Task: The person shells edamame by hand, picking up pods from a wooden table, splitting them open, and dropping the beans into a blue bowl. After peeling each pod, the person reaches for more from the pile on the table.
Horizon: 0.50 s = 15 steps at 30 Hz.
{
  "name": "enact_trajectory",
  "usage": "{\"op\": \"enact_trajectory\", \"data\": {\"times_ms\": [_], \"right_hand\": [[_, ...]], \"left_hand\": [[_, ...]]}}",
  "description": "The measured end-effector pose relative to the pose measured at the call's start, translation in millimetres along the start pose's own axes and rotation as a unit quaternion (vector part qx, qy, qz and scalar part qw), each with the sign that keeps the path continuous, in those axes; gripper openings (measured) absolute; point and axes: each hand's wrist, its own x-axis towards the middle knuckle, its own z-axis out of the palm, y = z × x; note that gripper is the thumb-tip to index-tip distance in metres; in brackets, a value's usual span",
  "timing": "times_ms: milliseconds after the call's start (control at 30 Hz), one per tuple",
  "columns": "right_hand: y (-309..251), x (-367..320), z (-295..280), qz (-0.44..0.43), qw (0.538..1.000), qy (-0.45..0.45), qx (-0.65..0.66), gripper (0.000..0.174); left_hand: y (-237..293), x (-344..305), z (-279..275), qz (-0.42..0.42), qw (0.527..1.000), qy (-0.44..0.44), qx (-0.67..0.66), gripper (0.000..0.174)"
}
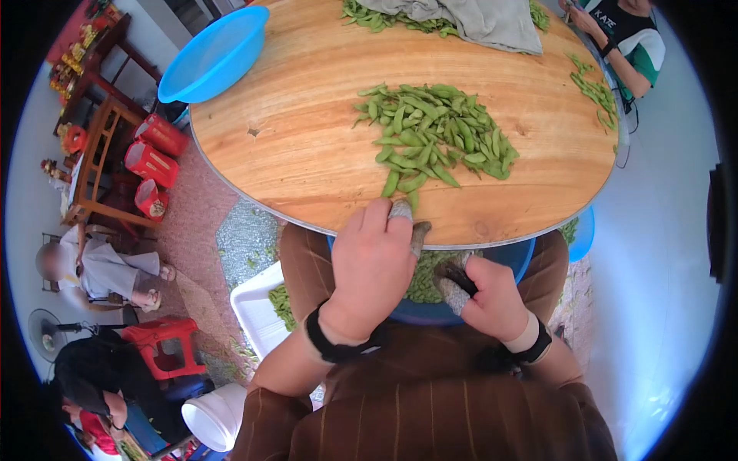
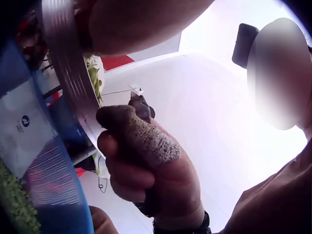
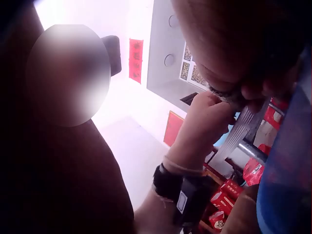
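Observation:
At the near edge of the round wooden table (image 1: 292,138), my left hand (image 1: 374,257) reaches over the rim. Its covered index fingertip is right beside a loose green soybean pod (image 1: 413,201), with the thumb apart below. A pile of pods (image 1: 446,131) lies just beyond. Below the rim, my right hand (image 1: 492,296) hovers over a blue basin (image 1: 526,257) of shelled green beans (image 1: 424,283) on the lap. In the left wrist view its fingers curl under the speckled covered thumb (image 2: 153,141), and nothing shows in them. Grey cloth covers wrap several fingertips.
A blue plastic bowl (image 1: 215,58) stands at the table's far left. Grey cloth (image 1: 492,23) covers more pods at the back. Beside my left leg is a white tub (image 1: 257,307) with pods. A white bucket (image 1: 215,419) and red stool (image 1: 165,346) stand lower left. Other people sit around.

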Motion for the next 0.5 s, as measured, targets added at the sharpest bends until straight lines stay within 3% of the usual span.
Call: {"op": "enact_trajectory", "data": {"times_ms": [33, 100, 133, 167, 233, 300, 367, 433, 467, 500], "right_hand": [[0, -3, -2, -0.002, 1.000, -0.001, -0.005, 0.020], [2, -7, -5, 0.008, 1.000, 0.015, 0.023, 0.019], [0, -7, -7, 0.011, 0.999, 0.018, 0.024, 0.019], [-4, -5, -10, 0.050, 0.994, 0.017, 0.092, 0.019], [-8, 0, -15, 0.090, 0.982, 0.022, 0.163, 0.020], [-9, 7, -18, 0.241, 0.906, -0.022, 0.348, 0.020], [-7, 12, -15, 0.221, 0.892, -0.012, 0.395, 0.019], [-7, 14, -14, 0.252, 0.872, -0.004, 0.419, 0.018], [-6, 12, -15, 0.253, 0.871, -0.002, 0.422, 0.018], [-4, 9, -18, 0.229, 0.903, -0.023, 0.364, 0.018]], "left_hand": [[0, 2, 6, 0.001, 0.999, -0.033, 0.033, 0.029], [-1, 2, 11, 0.010, 0.999, -0.024, 0.035, 0.027], [-2, 0, 13, 0.036, 0.999, 0.017, 0.024, 0.017], [-2, -2, 14, 0.062, 0.996, 0.056, 0.014, 0.008], [4, -15, 7, 0.080, 0.996, 0.030, -0.009, 0.010], [8, -25, 4, 0.097, 0.995, 0.006, -0.028, 0.013], [10, -32, 5, 0.182, 0.977, 0.009, -0.113, 0.022], [16, -35, -1, 0.188, 0.975, -0.011, -0.120, 0.020], [21, -35, -4, 0.095, 0.974, -0.055, -0.199, 0.022], [24, -35, -4, 0.000, 0.957, -0.100, -0.274, 0.025]]}}
